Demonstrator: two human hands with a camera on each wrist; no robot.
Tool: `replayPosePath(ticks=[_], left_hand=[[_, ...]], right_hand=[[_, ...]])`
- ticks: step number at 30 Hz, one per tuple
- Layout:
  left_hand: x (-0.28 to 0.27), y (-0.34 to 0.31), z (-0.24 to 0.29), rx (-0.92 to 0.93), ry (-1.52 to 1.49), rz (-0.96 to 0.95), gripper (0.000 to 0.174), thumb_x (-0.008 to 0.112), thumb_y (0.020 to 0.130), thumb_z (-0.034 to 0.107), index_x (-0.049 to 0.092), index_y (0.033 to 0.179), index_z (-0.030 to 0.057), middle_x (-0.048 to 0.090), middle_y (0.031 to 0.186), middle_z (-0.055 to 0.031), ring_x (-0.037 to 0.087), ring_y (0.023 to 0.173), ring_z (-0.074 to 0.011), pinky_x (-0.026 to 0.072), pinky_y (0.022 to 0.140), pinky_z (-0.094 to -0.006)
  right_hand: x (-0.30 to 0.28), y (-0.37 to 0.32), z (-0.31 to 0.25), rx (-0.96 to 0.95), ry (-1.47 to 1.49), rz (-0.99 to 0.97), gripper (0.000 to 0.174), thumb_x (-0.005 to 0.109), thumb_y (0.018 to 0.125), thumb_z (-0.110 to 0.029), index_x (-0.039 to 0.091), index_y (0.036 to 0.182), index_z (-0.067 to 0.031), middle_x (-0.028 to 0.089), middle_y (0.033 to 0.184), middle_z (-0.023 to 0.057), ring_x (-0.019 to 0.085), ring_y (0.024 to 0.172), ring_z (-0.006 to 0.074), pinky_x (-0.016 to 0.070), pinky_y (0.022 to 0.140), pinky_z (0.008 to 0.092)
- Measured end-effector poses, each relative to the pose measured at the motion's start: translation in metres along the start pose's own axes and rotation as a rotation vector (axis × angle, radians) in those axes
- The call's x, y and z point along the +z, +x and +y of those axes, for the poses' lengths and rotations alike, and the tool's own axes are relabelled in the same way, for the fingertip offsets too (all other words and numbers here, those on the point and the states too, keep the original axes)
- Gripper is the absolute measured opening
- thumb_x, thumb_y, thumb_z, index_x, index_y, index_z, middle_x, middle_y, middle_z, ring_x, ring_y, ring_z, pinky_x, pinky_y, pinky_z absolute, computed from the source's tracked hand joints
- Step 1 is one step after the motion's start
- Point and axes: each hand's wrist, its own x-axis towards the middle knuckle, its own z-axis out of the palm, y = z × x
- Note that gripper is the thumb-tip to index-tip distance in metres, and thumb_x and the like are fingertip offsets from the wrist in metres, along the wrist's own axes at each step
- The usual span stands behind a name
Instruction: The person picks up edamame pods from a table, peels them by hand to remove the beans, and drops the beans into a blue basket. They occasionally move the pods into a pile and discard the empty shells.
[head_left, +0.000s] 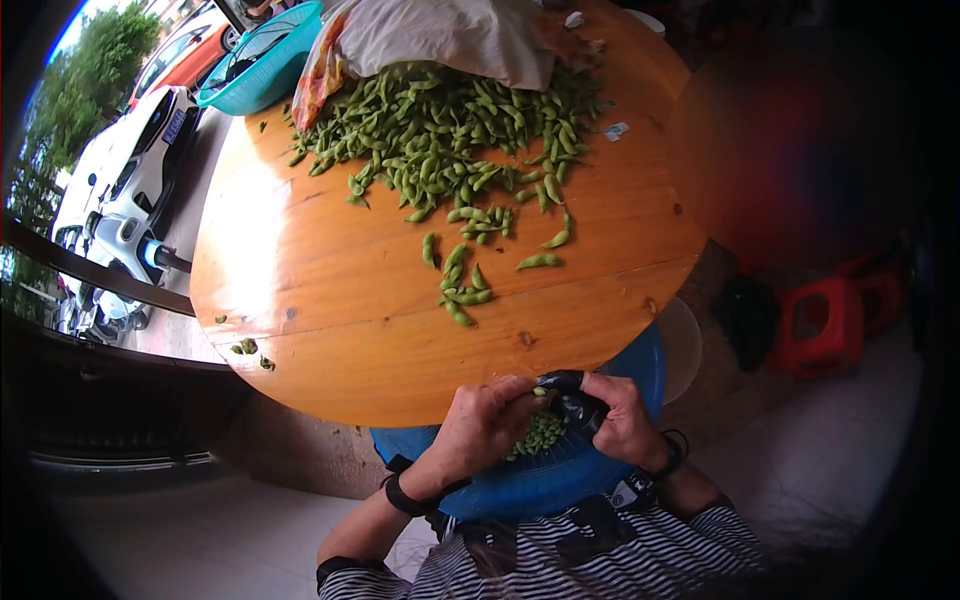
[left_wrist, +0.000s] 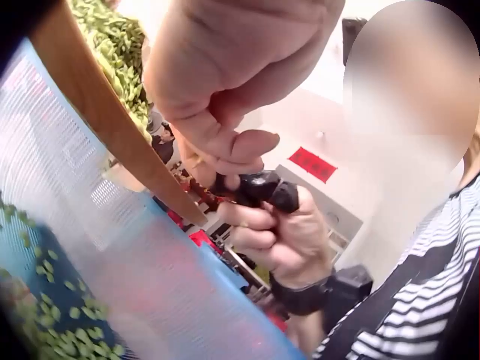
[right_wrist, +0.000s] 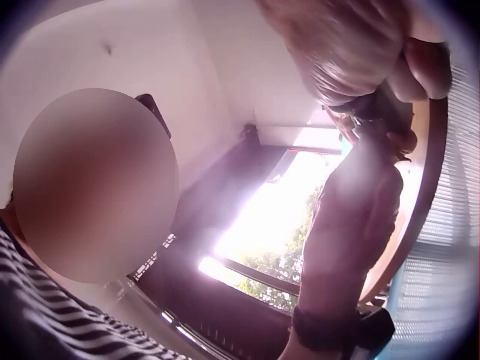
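Your left hand (head_left: 480, 425) curls its fingers in a pinch at the near edge of the worktop (head_left: 340, 270), meeting your right hand (head_left: 622, 420), whose thumb and finger wear glossy, wrinkled black coverings (head_left: 583, 406). Between your fingertips sits a small green pod (head_left: 541, 392), mostly hidden and gripped from both sides.

Directly below your hands, nearer to you than the worktop, is a broad blue basin (head_left: 510, 492) of thin plastic, its wall finely ribbed and partly see-through in the wrist views. Smooth, oval, pale-green beans (head_left: 541, 436) lie loose inside it.

The worktop is rounded, of orange-brown wood with dark knots and a varnished sheen that glares on the left. At its far side spreads a thick heap of pods (head_left: 430, 130), plump, bumpy and slightly curved, with a crumpled pale sack (head_left: 440, 42) draped over the back. A looser trail of pods (head_left: 460, 280) runs from the heap toward you. Far left stands a teal plastic basket (head_left: 262, 75); to the right, off the worktop, is a red moulded stool (head_left: 822, 325).
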Motion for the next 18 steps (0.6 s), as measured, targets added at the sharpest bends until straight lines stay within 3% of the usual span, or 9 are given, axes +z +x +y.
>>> replayPosePath(ticks=[1, 3, 4, 6, 9, 18], left_hand=[[-0.001, -0.001, 0.001, -0.002, -0.001, 0.003, 0.019, 0.062, 0.098, 0.013, 0.061, 0.107, -0.0033, 0.059, 0.072, 0.0009, 0.055, 0.063, -0.0078, 0.0458, 0.06, -0.0236], [-0.001, -0.001, 0.003, -0.172, -0.488, -0.083, 0.02, 0.056, 0.101, 0.012, 0.06, 0.112, -0.0035, 0.059, 0.075, 0.0008, 0.057, 0.069, -0.0083, 0.0463, 0.065, -0.0236], [0.0, -0.001, 0.002, -0.172, -0.489, -0.082, 0.02, 0.056, 0.101, 0.012, 0.06, 0.112, -0.0035, 0.059, 0.075, 0.0008, 0.057, 0.069, -0.0083, 0.0463, 0.065, -0.0236], [0.002, 0.001, -0.003, -0.071, -0.544, -0.143, 0.026, 0.049, 0.103, 0.012, 0.057, 0.123, -0.0033, 0.056, 0.082, -0.0015, 0.057, 0.077, -0.0086, 0.0469, 0.072, -0.0245], [0.005, -0.001, -0.006, -0.055, -0.587, -0.125, 0.029, 0.048, 0.104, 0.013, 0.056, 0.126, -0.003, 0.051, 0.085, -0.0002, 0.052, 0.079, -0.0078, 0.044, 0.075, -0.023], [0.019, -0.001, -0.011, -0.018, -0.671, -0.036, 0.029, 0.045, 0.102, 0.007, 0.057, 0.127, -0.0006, 0.047, 0.084, 0.0023, 0.046, 0.072, -0.0066, 0.0398, 0.067, -0.0215]], right_hand=[[0.002, 0.001, -0.002, -0.062, -0.049, 0.025, 0.051, 0.049, 0.066, -0.002, 0.06, 0.115, 0.0054, 0.063, 0.095, 0.0174, 0.065, 0.084, 0.0282, 0.0512, 0.077, 0.0339], [0.003, -0.004, 0.0, -0.064, -0.158, 0.04, 0.051, 0.051, 0.063, -0.001, 0.06, 0.113, 0.0061, 0.062, 0.094, 0.0185, 0.064, 0.083, 0.0318, 0.0518, 0.074, 0.0356], [0.004, -0.006, 0.0, -0.066, -0.269, 0.058, 0.051, 0.053, 0.061, 0.001, 0.059, 0.111, 0.0068, 0.061, 0.093, 0.0196, 0.063, 0.081, 0.0354, 0.0523, 0.072, 0.0372], [0.007, -0.007, -0.007, -0.085, -0.322, 0.074, 0.051, 0.054, 0.059, 0.002, 0.059, 0.109, 0.0072, 0.059, 0.092, 0.0198, 0.063, 0.081, 0.0366, 0.0524, 0.07, 0.0384], [0.011, -0.007, -0.018, -0.127, -0.393, 0.087, 0.05, 0.055, 0.057, 0.005, 0.06, 0.107, 0.0072, 0.057, 0.089, 0.0195, 0.062, 0.079, 0.0378, 0.0522, 0.067, 0.0399], [0.011, -0.007, -0.009, -0.089, -0.318, 0.089, 0.048, 0.054, 0.059, 0.007, 0.061, 0.106, 0.0067, 0.057, 0.088, 0.0184, 0.062, 0.075, 0.0378, 0.0524, 0.067, 0.0394]])
